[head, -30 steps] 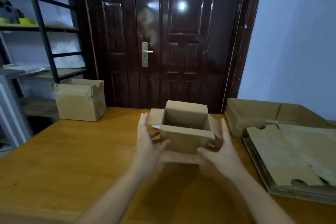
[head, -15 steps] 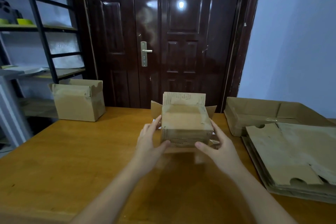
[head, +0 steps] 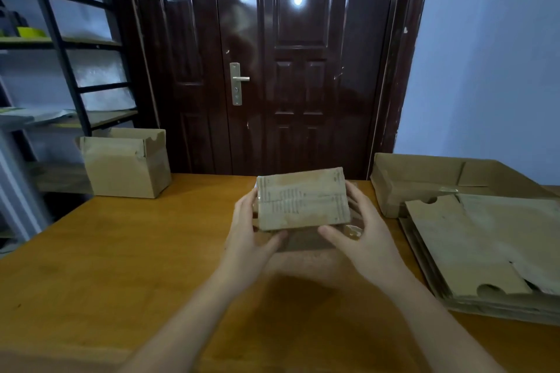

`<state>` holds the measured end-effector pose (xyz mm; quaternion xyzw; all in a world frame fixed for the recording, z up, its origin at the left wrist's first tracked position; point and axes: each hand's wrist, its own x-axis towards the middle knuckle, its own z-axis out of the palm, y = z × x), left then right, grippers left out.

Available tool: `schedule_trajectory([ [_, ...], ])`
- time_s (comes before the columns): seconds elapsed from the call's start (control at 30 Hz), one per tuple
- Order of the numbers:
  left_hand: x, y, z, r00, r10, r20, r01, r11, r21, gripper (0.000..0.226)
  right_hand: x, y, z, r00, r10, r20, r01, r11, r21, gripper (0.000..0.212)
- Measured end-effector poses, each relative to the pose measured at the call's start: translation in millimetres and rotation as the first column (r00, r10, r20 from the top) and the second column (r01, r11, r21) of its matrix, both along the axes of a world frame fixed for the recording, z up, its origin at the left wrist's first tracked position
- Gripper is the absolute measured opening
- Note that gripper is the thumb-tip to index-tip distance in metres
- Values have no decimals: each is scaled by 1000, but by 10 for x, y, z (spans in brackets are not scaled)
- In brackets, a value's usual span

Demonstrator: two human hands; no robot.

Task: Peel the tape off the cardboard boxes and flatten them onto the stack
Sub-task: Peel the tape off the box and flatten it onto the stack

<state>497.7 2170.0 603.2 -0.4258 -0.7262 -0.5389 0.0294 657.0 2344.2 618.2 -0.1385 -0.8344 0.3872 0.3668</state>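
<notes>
Midway: one small box in hand, one waiting, a stack already built

Seemingly the job is partway through. From the head camera, a stack of flattened cardboard lies on the right side of the wooden bench, several sheets deep, with a shallow opened carton lying just behind it; that much I judge finished or nearly so. A small cardboard box is held just above the bench, in front of the dark door, its broad face turned toward the camera and showing faint printed lines. A glossy scrap, probably tape, shows at its lower right corner beside the right thumb, though it is too small to be sure. This box holds its shape, so peeling and collapsing it remain to be done. Another box stands at the far left of the bench, well apart from the hands, its top flaps partly up; it looks untouched and is left for later. A metal shelf rack stands behind it.

As for the hands, both forearms reach in from the bottom edge and converge on the small box. The left hand grips its left end, fingers curled behind the side and thumb pressing under the lower edge. The right hand mirrors it on the right end, fingers wrapped around the far side, thumb pointing inward beneath the box. Neither hand is spread wide; each is closed around cardboard.
</notes>
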Motion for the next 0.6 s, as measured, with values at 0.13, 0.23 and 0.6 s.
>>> schedule_trajectory([
  [0.13, 51, -6, 65, 998, 4, -61, -3, 1000, 23, 95, 39, -17, 45, 997, -49, -61, 45, 997, -59, 68],
  [0.23, 79, 0, 59, 997, -3, -78, 3, 1000, 8, 92, 64, 12, 33, 997, -74, -37, 71, 994, -84, 66],
  [0.6, 13, -10, -367, 996, -66, -66, 45, 959, -280, 64, 102, 200, -347, 971, -57, 234, 103, 976, -191, 70],
])
